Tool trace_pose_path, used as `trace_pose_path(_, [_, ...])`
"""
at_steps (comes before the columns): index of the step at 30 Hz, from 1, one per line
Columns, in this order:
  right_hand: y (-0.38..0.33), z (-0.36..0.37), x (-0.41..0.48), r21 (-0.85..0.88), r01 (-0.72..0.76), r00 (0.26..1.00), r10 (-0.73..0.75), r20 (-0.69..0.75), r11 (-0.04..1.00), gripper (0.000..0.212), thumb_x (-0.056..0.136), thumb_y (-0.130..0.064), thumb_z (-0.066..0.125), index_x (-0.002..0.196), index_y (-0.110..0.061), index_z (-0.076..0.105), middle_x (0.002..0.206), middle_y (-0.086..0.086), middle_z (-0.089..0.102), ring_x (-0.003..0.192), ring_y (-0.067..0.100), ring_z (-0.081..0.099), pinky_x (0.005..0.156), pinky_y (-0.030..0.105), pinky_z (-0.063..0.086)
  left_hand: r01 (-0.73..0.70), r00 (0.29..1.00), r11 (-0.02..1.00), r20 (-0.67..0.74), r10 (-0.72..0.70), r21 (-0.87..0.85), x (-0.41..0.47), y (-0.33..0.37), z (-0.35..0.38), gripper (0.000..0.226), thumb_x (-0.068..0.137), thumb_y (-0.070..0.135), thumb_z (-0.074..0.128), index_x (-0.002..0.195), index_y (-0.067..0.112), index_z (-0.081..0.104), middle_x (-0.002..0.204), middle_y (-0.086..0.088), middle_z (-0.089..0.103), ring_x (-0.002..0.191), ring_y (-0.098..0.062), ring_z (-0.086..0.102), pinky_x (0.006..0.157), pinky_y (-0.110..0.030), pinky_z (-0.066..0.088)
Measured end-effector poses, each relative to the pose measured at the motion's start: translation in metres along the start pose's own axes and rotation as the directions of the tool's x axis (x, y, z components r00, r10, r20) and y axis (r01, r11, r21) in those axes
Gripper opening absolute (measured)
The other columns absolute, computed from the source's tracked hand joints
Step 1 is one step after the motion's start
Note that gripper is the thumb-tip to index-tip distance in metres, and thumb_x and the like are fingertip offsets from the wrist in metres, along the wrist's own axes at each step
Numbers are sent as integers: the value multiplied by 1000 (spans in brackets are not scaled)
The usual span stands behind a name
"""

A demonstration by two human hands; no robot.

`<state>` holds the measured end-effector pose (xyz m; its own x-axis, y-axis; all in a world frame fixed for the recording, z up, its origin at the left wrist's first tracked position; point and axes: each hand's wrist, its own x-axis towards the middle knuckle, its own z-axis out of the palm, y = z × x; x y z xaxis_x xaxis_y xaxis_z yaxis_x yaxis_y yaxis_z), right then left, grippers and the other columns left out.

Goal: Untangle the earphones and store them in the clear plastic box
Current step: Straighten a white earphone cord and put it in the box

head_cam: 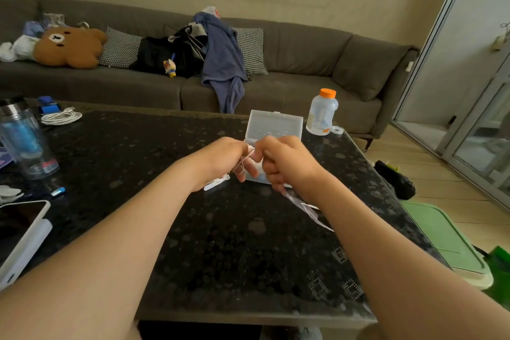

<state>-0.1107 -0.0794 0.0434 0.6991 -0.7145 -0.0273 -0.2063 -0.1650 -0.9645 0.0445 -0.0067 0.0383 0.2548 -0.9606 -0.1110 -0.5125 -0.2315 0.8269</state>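
Both my hands meet above the dark speckled table [220,243], just in front of the clear plastic box [273,125], whose lid stands open. My left hand [225,159] and my right hand [284,161] each pinch the thin white earphone cable [246,159], which loops between and around my fingers. A white earpiece [216,184] hangs under my left hand near the tabletop. Most of the cable is hidden inside my curled fingers.
A clear plastic wrapper [309,208] lies under my right wrist. An orange-capped bottle [323,112] stands right of the box. At left are a water bottle [23,138], a coiled white cable [61,117] and a phone [20,232]. A grey sofa lies behind.
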Motion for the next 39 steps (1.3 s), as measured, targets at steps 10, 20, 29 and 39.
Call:
trace_pose_path(10, [24, -21, 17, -209, 158, 901, -227, -370, 965, 24, 98, -36, 72, 88, -18, 83, 64, -13, 66, 66, 10, 60, 65, 26, 48, 12, 980, 880, 181, 84, -474, -5, 10, -6, 40, 111, 30, 42, 113, 9, 75, 69, -3, 50, 66, -12, 47, 85, -41, 39])
trace_pose_path(20, [29, 1, 14, -529, 114, 993, -114, 33, 841, 23, 107, -25, 61, 112, -22, 83, 75, -13, 67, 72, 12, 63, 70, 22, 47, -123, 989, 957, -115, 96, -262, -1, 11, 2, 35, 116, 26, 41, 140, 22, 65, 111, 6, 79, 102, 4, 63, 90, -27, 42])
trace_pose_path(29, [9, -2, 8, -85, 79, 978, -94, -188, 993, 27, 94, -14, 61, 77, -1, 76, 53, 5, 54, 50, 19, 51, 56, 34, 55, -28, 994, 997, -100, 35, 76, -2, 5, 2, 38, 112, 23, 42, 92, 20, 74, 86, -4, 72, 81, -15, 63, 73, -26, 43])
trace_pose_path(39, [26, -8, 20, -181, 14, 967, -59, -248, 983, 44, 112, -35, 48, 95, -4, 74, 73, 8, 60, 66, 21, 56, 62, 34, 53, -48, 988, 851, 100, 117, -524, -3, 19, 1, 33, 111, 26, 45, 106, 11, 74, 76, -2, 62, 71, -12, 53, 79, -37, 46])
